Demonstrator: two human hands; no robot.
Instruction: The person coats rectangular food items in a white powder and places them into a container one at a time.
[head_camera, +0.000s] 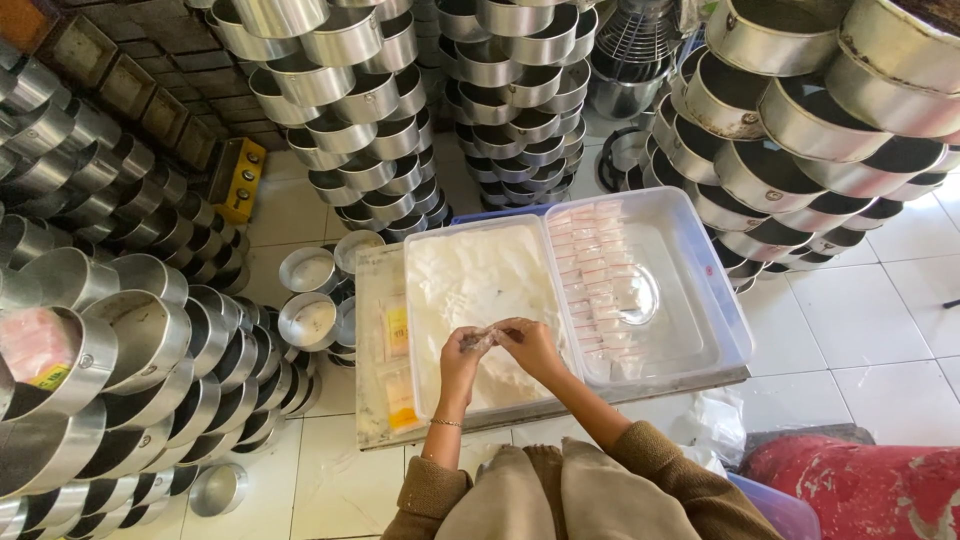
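Risked spilling white powder or dropping small clear packet (484, 338) outside clear tub (430, 330), since held above tub's near edge. Pinched packet between left hand (462, 356) and right hand (530, 343), both grips clenched on it, over white powder (470, 280); lid with filled packets (700, 290) lay right.

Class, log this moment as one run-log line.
left hand: pinching small packet | right hand: same packet | below: powder tub | right: tub of packets
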